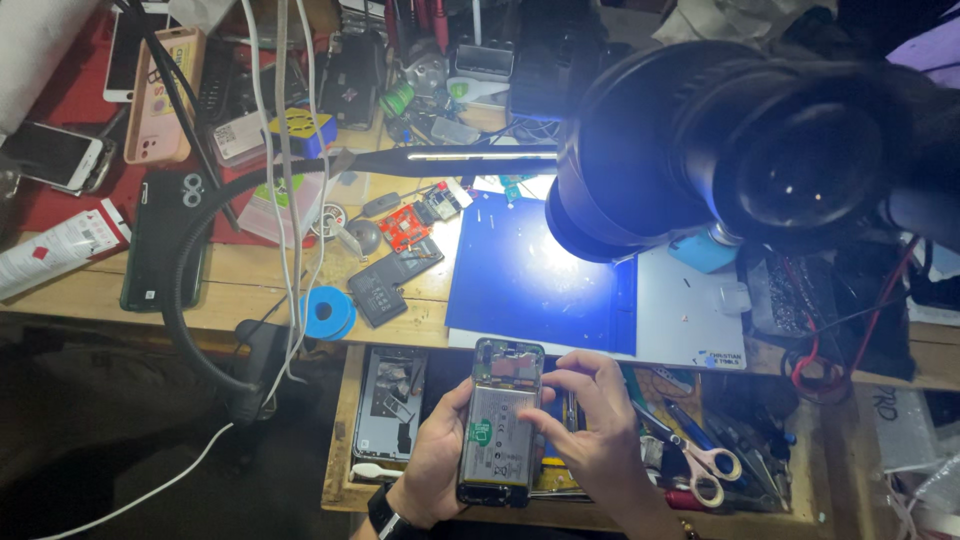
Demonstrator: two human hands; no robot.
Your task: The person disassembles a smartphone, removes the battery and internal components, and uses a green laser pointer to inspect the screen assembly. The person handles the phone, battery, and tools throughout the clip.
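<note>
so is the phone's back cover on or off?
Off. The phone, held in the left hand, shows its bare battery and frame; the right hand has fingers on its upper part.
</note>
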